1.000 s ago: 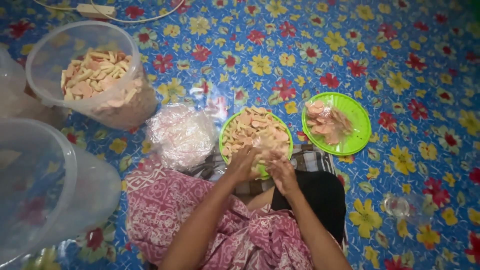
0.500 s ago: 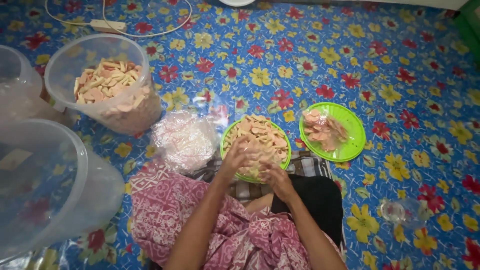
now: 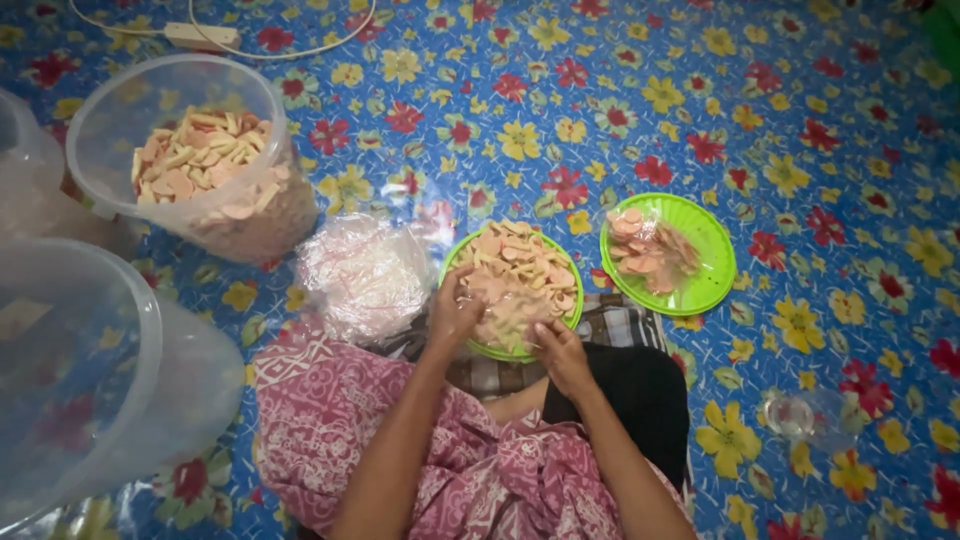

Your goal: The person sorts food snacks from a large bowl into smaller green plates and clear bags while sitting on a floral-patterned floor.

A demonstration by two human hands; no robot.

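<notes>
A green plate [image 3: 567, 318] heaped with pale pink and cream crackers [image 3: 522, 270] sits on the floor just beyond my lap. My left hand [image 3: 452, 312] rests on the left side of the pile, fingers curled among the crackers. My right hand [image 3: 556, 350] is at the near edge of the same plate, fingers bent on crackers there. Whether either hand grips a piece is hard to tell. A second green plate [image 3: 708, 278] to the right holds a smaller clear bag of crackers [image 3: 650, 250].
A clear plastic tub [image 3: 243, 208] of crackers stands at the upper left, and another clear tub [image 3: 95, 380] fills the left edge. A crumpled clear plastic bag [image 3: 365, 275] lies left of the plate. A white power strip [image 3: 205, 36] with cable lies at the top. Flowered blue mat [image 3: 800, 150] covers the floor.
The view has shifted slightly. Both hands stay on the near plate, working among the crackers with small finger movements.
</notes>
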